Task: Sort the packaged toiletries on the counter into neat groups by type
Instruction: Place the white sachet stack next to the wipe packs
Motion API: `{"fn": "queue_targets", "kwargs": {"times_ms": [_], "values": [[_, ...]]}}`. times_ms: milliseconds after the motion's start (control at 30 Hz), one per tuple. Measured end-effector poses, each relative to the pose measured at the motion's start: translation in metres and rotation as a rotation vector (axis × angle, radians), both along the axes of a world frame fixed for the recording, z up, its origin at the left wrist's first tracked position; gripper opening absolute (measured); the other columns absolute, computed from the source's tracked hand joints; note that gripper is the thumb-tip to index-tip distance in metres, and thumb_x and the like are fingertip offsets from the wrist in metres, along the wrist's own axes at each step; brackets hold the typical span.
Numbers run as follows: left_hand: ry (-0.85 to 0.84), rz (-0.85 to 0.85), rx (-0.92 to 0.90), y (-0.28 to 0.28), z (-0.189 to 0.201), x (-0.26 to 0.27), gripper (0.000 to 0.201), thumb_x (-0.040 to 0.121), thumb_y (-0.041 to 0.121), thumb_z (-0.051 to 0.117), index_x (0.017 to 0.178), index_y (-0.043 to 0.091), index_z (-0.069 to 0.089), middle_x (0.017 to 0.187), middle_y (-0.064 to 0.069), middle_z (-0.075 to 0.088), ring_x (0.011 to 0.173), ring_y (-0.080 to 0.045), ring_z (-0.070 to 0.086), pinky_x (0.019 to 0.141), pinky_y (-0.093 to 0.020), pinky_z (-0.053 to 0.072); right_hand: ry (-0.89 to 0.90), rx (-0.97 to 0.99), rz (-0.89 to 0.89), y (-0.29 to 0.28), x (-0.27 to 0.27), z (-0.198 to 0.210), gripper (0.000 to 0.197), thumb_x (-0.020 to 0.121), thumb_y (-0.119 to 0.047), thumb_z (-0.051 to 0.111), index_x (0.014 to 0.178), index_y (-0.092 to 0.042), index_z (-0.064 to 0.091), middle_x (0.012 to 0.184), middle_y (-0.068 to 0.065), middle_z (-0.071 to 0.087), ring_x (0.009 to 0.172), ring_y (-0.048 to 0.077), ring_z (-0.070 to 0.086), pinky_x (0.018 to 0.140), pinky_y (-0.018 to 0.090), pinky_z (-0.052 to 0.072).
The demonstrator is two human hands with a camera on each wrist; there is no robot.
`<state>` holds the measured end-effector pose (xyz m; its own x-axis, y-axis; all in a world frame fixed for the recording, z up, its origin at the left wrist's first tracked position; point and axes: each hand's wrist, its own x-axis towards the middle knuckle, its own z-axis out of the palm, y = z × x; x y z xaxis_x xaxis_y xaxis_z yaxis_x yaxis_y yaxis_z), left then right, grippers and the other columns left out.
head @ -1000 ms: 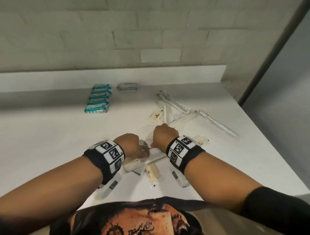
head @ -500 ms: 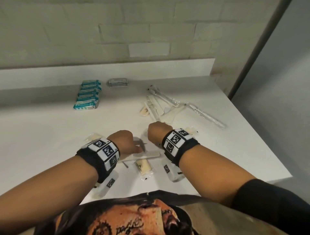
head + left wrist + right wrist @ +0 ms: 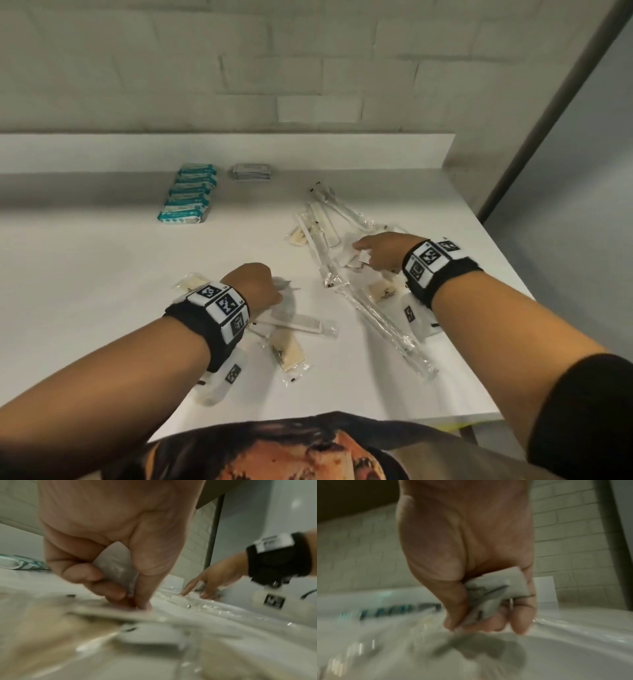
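Holding small flat packets in both hands at once is the main risk here, I think: the film is thin and slippery, so a packet may slide out when a hand reaches for one more. The right hand (image 3: 380, 255) is over the loose heap of long clear-wrapped toothbrush packets (image 3: 346, 274) at the right side of the white counter (image 3: 102, 274), and a finger could drag these and mix them with the cream soap sachets (image 3: 382, 291) just beside. The heap is crossed and overlapping, so lifting one piece may pull a neighbour with it.

The left hand (image 3: 255, 289) has its fingers curled, and the thumb and fingers pinch a small grey foil sachet (image 3: 116, 566); the fingertips (image 3: 144, 605) touch the counter near the white comb in a clear wrapper (image 3: 296, 322). The right hand is also curled around a small white folded packet (image 3: 496, 592), held between thumb and fingers, with one finger stretched toward the heap.

Already sorted, far from both hands, are the row of teal-and-white wrapped bars (image 3: 190, 193) and the small stack of grey foil sachets (image 3: 251, 171) near the back ledge.
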<state>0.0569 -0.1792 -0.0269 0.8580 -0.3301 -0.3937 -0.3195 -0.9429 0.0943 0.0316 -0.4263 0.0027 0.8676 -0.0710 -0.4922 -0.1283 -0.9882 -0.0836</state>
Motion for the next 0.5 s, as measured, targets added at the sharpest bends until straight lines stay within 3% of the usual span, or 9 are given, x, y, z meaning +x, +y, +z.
{"fn": "queue_targets", "kwargs": {"times_ms": [67, 133, 233, 300, 433, 500], "values": [[-0.041, 0.06, -0.065, 0.005, 0.0, 0.004, 0.026, 0.09, 0.038, 0.055, 0.095, 0.013, 0.055, 0.106, -0.008, 0.062, 0.084, -0.019, 0.048, 0.072, -0.028, 0.038, -0.022, -0.033, 0.013, -0.008, 0.003, 0.008, 0.049, 0.095, -0.014, 0.046, 0.143, -0.025, 0.041, 0.144, 0.003, 0.045, 0.075, 0.009, 0.044, 0.052, 0.012, 0.029], [-0.03, 0.075, -0.067, 0.008, 0.0, 0.005, 0.036, 0.086, 0.048, 0.059, 0.097, 0.014, 0.053, 0.102, -0.005, 0.059, 0.085, -0.018, 0.048, 0.072, -0.028, 0.038, -0.103, 0.041, -0.049, -0.016, 0.012, 0.007, 0.044, 0.094, -0.017, 0.05, 0.138, -0.024, 0.045, 0.135, 0.005, 0.053, 0.081, 0.014, 0.051, 0.056, 0.017, 0.04], [0.002, 0.042, 0.013, 0.005, 0.006, 0.001, 0.055, 0.077, 0.058, 0.067, 0.108, 0.014, 0.053, 0.1, -0.001, 0.056, 0.093, -0.018, 0.053, 0.074, -0.027, 0.04, -0.181, 0.103, -0.107, -0.017, 0.027, 0.004, 0.047, 0.093, -0.022, 0.058, 0.137, -0.017, 0.043, 0.128, 0.009, 0.058, 0.094, 0.023, 0.061, 0.076, 0.031, 0.052], [-0.003, 0.034, 0.051, 0.003, 0.009, -0.001, 0.059, 0.077, 0.055, 0.069, 0.114, 0.011, 0.055, 0.107, -0.004, 0.059, 0.099, -0.021, 0.056, 0.075, -0.027, 0.04, -0.107, -0.012, -0.042, -0.017, 0.032, 0.001, 0.05, 0.09, -0.026, 0.061, 0.136, -0.013, 0.043, 0.125, 0.009, 0.059, 0.097, 0.024, 0.062, 0.08, 0.034, 0.051], [0.023, 0.07, 0.067, -0.002, 0.009, 0.004, 0.047, 0.079, 0.044, 0.069, 0.11, 0.01, 0.058, 0.093, -0.002, 0.057, 0.086, -0.02, 0.055, 0.072, -0.027, 0.044, 0.051, -0.33, 0.183, -0.026, 0.039, -0.006, 0.045, 0.089, -0.029, 0.062, 0.128, -0.01, 0.052, 0.126, 0.007, 0.059, 0.11, 0.027, 0.059, 0.09, 0.034, 0.048], [0.063, 0.101, 0.047, -0.005, 0.009, 0.007, 0.04, 0.079, 0.037, 0.068, 0.107, 0.01, 0.057, 0.092, -0.002, 0.057, 0.083, -0.02, 0.055, 0.068, -0.027, 0.044, -0.003, -0.292, 0.234, -0.03, 0.045, 0.001, 0.038, 0.089, -0.029, 0.061, 0.124, -0.015, 0.055, 0.123, 0.002, 0.06, 0.103, 0.023, 0.057, 0.083, 0.03, 0.044]]}}
